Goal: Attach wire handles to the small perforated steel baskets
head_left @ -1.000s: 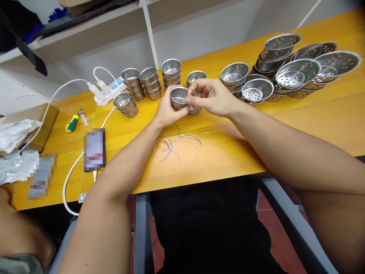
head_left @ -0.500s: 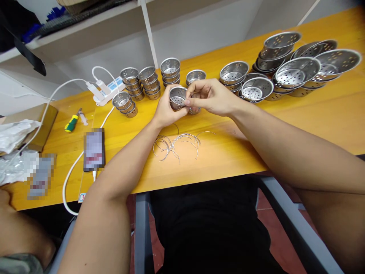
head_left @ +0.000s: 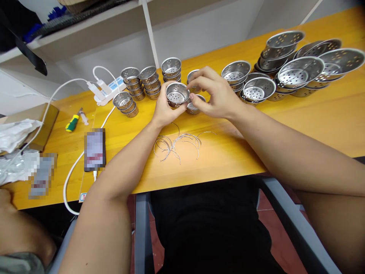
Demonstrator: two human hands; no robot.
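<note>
Right hand (head_left: 213, 93) is unpinching, fingers spread beside the cup (head_left: 176, 97) left hand (head_left: 163, 110) is clasping, loose wires (head_left: 172, 147) remaining toward the desk's front edge (head_left: 199, 181).

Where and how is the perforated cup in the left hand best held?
The outer wall of the perforated cup looks best, taken from the left as the left hand does, thumb low along the near side. The mouth faces up, so an outside grip leaves the opening free, and the right hand occupies the space at its right.
</note>
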